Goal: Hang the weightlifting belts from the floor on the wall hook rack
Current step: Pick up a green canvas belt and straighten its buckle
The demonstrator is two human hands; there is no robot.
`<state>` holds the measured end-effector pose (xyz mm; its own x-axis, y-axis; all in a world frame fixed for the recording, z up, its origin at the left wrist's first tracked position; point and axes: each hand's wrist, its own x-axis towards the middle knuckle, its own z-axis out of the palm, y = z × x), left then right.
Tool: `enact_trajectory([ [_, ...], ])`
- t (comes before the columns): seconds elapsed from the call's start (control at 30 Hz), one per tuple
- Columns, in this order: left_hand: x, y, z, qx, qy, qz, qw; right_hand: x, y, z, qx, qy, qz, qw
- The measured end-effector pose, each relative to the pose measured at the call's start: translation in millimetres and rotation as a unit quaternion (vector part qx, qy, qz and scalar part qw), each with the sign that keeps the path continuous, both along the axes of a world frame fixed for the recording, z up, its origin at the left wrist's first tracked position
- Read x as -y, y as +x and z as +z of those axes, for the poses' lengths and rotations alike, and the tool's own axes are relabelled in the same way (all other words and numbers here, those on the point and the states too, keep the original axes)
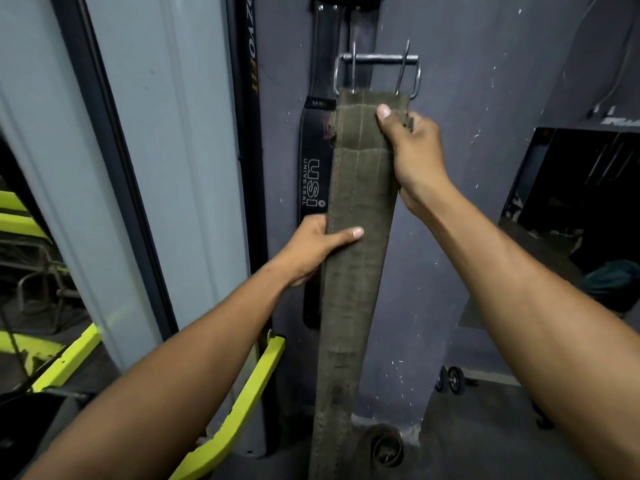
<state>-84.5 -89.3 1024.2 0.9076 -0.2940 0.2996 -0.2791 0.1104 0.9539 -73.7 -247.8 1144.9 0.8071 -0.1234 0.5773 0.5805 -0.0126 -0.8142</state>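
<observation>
in the head view our right hand (414,147) pinches the olive canvas belt (349,258) just under its steel buckle (377,72); our left hand (317,249) grips lower. beside our fingers, black leather belts (313,174) already hang. this one isn't hooked, we judge; a coiled belt (386,448) waits below.

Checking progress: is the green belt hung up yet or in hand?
In hand: both hands, left and right, grip the green belt.

Belt (353,258): olive green with lighter stitch lines; buckle (377,72) silver. Hanging belt (313,161): black with white lettering. Wall (467,168): grey-purple, white flecks. Machine frame (249,396): bright yellow-green
</observation>
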Motion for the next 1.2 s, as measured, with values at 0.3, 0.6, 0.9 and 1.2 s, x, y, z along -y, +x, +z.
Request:
enact_trajectory([
  [0.3, 9, 12, 60, -0.027, -0.188, 0.039, 0.981, -3, 8, -46, -0.076, -0.073, 0.038, 0.994],
  [0.6, 10, 26, 73, -0.001, -0.232, 0.068, 0.97, 11, -30, -223, -0.186, -0.099, 0.09, 0.973],
  [0.9, 24, 28, 54, -0.008, -0.225, 0.031, 0.974, 22, -25, -218, -0.217, -0.081, 0.127, 0.965],
  [1.2, 30, 35, 63, 0.033, -0.23, 0.022, 0.972, 6, -24, -145, -0.1, 0.015, 0.063, 0.993],
])
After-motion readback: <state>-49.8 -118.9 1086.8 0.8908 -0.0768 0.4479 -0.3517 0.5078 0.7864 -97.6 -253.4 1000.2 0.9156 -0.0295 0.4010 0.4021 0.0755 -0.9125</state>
